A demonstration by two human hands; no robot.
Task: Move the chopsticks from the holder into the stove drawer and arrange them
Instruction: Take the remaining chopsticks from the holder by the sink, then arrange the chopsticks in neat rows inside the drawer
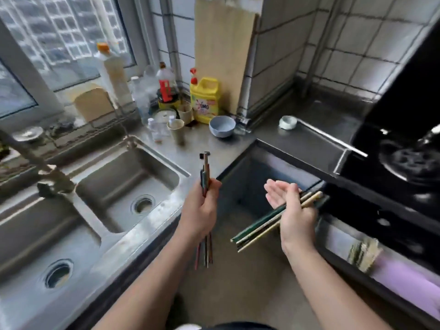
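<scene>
Fingers of the left hand (202, 210) clamp one chopstick bundle (206, 170); the right hand (295, 215), fingers straight, seems to pin a second bundle (259, 228) by thumb alone, which could slip before reaching the stove drawer (338, 234).

Your left hand (202, 208), nearer the sink (107, 186), and your right hand (295, 210), farther from it, both run into bare forearms (147, 277). Low down, right of the sink, a dark garment edge (242, 327) shows between them, with a small white patch (188, 327) beside it.
</scene>
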